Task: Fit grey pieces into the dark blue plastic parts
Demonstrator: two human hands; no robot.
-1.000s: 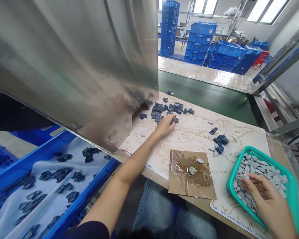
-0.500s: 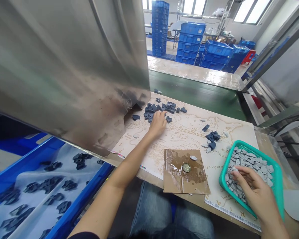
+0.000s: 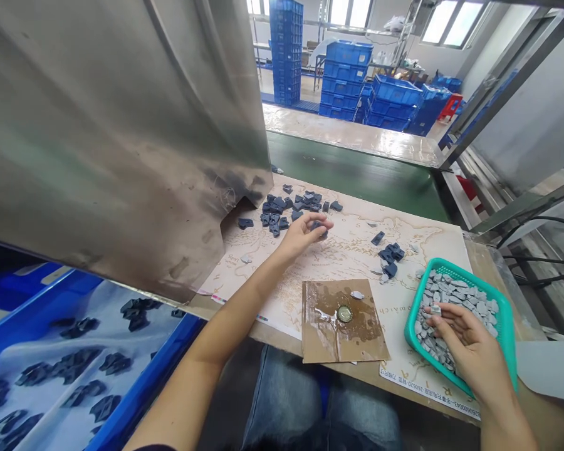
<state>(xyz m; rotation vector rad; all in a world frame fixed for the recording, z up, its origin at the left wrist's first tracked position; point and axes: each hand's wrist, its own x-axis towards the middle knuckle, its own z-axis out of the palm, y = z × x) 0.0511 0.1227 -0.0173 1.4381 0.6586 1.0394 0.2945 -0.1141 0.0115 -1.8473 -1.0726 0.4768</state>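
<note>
Our hands are apart: the left hand (image 3: 303, 237) pinches a dark angular piece (image 3: 316, 226) over the printed sheet (image 3: 282, 294), the right hand (image 3: 470, 343) a grey chip (image 3: 435, 309) over the green basket (image 3: 508, 344). Dark parts (image 3: 78, 364) already fill the left blue tray (image 3: 169, 343); a far cluster (image 3: 275, 205) and many loose chips (image 3: 460, 293) remain.

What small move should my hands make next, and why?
Probably carry the grey chip in the right hand to the small round cap, since the left hand holds a dark piece and the cardboard around the cap looks wet.
</note>
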